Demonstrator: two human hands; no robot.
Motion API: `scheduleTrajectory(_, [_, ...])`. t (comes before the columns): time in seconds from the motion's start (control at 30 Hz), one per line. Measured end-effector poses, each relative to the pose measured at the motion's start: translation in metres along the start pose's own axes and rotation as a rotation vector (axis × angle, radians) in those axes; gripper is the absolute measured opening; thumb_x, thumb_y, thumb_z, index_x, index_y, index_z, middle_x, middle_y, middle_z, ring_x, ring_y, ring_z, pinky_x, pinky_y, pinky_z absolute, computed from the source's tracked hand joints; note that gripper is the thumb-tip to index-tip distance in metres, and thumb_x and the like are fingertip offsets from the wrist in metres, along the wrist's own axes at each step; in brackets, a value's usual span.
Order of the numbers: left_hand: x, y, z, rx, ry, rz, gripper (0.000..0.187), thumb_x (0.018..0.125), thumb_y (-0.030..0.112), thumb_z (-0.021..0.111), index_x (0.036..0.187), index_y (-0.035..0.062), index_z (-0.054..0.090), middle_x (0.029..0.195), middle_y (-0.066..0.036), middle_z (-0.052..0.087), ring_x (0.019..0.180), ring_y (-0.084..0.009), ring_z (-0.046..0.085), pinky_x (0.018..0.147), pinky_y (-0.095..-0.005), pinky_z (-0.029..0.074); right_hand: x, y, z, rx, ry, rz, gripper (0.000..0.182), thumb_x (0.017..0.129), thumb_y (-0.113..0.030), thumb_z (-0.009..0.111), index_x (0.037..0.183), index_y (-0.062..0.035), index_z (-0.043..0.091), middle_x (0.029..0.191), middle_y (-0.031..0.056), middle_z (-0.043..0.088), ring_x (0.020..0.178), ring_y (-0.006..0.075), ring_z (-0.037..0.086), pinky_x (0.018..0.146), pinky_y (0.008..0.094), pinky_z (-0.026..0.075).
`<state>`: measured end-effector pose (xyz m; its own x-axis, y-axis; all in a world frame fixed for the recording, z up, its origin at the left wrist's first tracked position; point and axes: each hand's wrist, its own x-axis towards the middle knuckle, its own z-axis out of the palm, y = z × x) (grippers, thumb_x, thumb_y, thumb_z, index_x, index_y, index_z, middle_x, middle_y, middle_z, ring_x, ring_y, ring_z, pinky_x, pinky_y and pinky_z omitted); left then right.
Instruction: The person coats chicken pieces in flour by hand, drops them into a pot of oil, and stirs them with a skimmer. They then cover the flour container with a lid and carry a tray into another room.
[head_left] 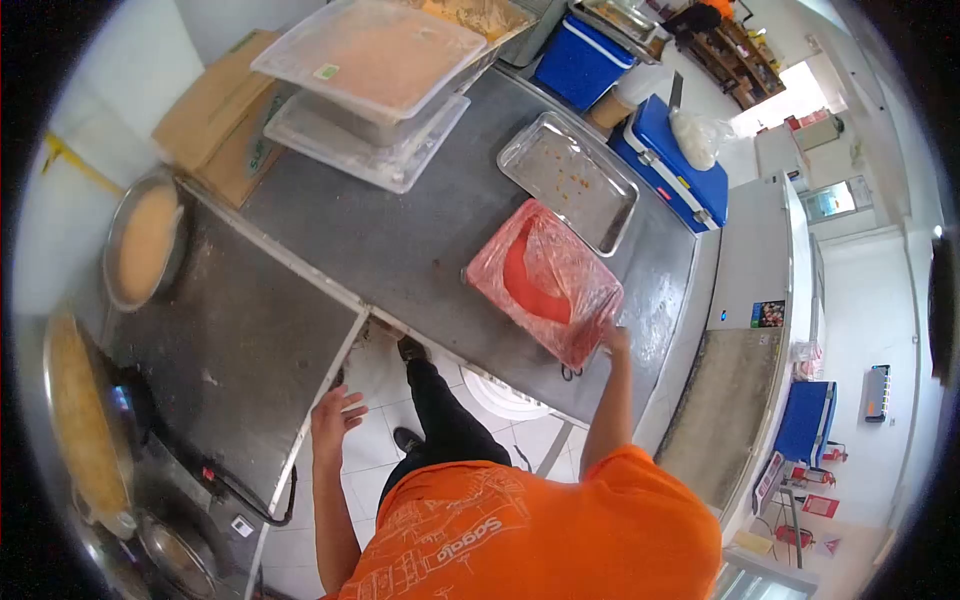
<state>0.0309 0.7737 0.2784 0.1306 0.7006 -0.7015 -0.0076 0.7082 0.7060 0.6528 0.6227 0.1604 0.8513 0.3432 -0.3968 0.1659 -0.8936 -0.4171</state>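
A red rectangular tray [530, 285] covered in crinkled clear plastic wrap [492, 262] lies on the grey metal counter. A curved opening in the wrap bares smooth red beneath. At the tray's right corner is my right hand [617, 341], its fingers closed on the edge of the wrap. My left hand [338, 415] hangs in the air near the counter's front edge, fingers apart and holding nothing. Close to the tray's near edge sits a small black looped item [569, 375].
Behind the tray lies a shallow metal tray [570, 180] with crumbs. Lidded containers [370, 60] are stacked at the back left, beside a cardboard box [215, 115]. Blue coolers [668, 160] stand on the right. At left are a metal bowl [150, 240] and a large pan [85, 420] of yellowish food.
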Motion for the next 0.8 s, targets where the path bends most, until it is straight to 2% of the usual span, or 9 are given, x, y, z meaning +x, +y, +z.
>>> scheduleTrajectory(0.03, [-0.007,-0.020,-0.007,-0.016,-0.002,0.020,0.042,0.095,0.033,0.049,0.123,0.0021,0.052,0.104,-0.014,0.066,0.085,-0.0215,0.067,0.072,-0.0286,0.051,-0.011,0.007,0.005,0.005,0.011,-0.023,0.056,0.082,-0.052,0.061,0.088,0.0030,0.065,0.078,0.0137,0.066,0.071,0.0297,0.064,0.063,0.0422,0.050])
scheduleTrajectory(0.1, [-0.028,-0.060,-0.025,0.037,-0.071,-0.007,0.041,0.095,0.033,0.049,0.121,0.0020,0.052,0.105,-0.015,0.066,0.085,-0.0219,0.067,0.071,-0.0289,0.052,-0.039,0.010,0.025,0.503,-0.123,-0.093,0.034,0.084,-0.036,0.066,0.080,-0.0027,0.063,0.069,0.0047,0.060,0.061,0.0177,0.056,0.055,0.0362,0.047])
scheduleTrajectory(0.13, [-0.037,-0.082,-0.036,0.032,-0.083,0.011,0.038,0.095,0.030,0.050,0.121,0.0023,0.051,0.105,-0.015,0.066,0.085,-0.0217,0.067,0.071,-0.0294,0.052,-0.078,-0.019,0.016,0.553,-0.101,-0.109,0.023,0.085,-0.026,0.065,0.077,-0.0047,0.062,0.068,0.0033,0.058,0.059,0.0162,0.055,0.053,0.0321,0.045])
scheduleTrajectory(0.33, [-0.125,-0.214,-0.118,-0.074,0.153,-0.075,0.036,0.094,0.030,0.053,0.114,0.0000,0.054,0.104,-0.015,0.066,0.083,-0.0202,0.067,0.069,-0.0285,0.051,-0.116,-0.022,0.012,0.902,-0.296,-0.328,0.016,0.085,-0.016,0.062,0.085,-0.0006,0.061,0.076,0.0034,0.058,0.063,0.0138,0.054,0.055,0.0263,0.044])
scheduleTrajectory(0.4, [-0.162,-0.254,-0.142,-0.141,0.242,-0.100,0.037,0.094,0.030,0.052,0.114,-0.0008,0.054,0.105,-0.015,0.066,0.084,-0.0206,0.067,0.069,-0.0290,0.052,-0.135,-0.012,0.010,0.665,-0.178,-0.787,0.018,0.088,-0.017,0.060,0.091,0.0007,0.061,0.082,0.0029,0.058,0.070,0.0115,0.053,0.060,0.0247,0.044])
scheduleTrajectory(0.47, [-0.198,-0.287,-0.153,-0.167,0.295,-0.157,0.039,0.094,0.031,0.053,0.114,-0.0022,0.054,0.106,-0.016,0.066,0.085,-0.0216,0.067,0.069,-0.0297,0.052,-0.127,-0.003,0.019,0.940,-0.333,-0.541,0.021,0.089,-0.017,0.057,0.099,0.0016,0.059,0.086,0.0027,0.058,0.073,0.0111,0.053,0.061,0.0236,0.044])
scheduleTrajectory(0.53, [-0.224,-0.306,-0.154,-0.232,0.358,-0.150,0.040,0.093,0.032,0.053,0.114,-0.0027,0.054,0.106,-0.017,0.066,0.086,-0.0221,0.067,0.070,-0.0302,0.053,-0.142,-0.006,0.014,0.810,-0.311,-0.616,0.022,0.090,-0.016,0.055,0.105,0.0011,0.058,0.088,0.0027,0.059,0.071,0.0113,0.054,0.058,0.0244,0.044])
scheduleTrajectory(0.73, [-0.244,-0.312,-0.140,-0.443,0.432,-0.083,0.052,0.091,0.042,0.056,0.119,-0.0020,0.052,0.109,-0.013,0.064,0.095,-0.0207,0.063,0.080,-0.0342,0.050,-0.274,-0.080,0.013,0.531,-0.730,-0.600,0.020,0.088,-0.013,0.058,0.103,-0.0004,0.057,0.086,0.0009,0.057,0.071,0.0105,0.055,0.057,0.0239,0.044])
scheduleTrajectory(0.8, [-0.246,-0.285,-0.136,-0.511,0.444,0.018,0.058,0.090,0.046,0.056,0.122,-0.0018,0.051,0.116,-0.014,0.060,0.104,-0.0218,0.059,0.087,-0.0360,0.048,-0.308,-0.100,0.039,0.359,-0.829,-0.814,0.022,0.088,-0.016,0.060,0.104,-0.0012,0.059,0.085,0.0011,0.059,0.070,0.0092,0.055,0.056,0.0231,0.044])
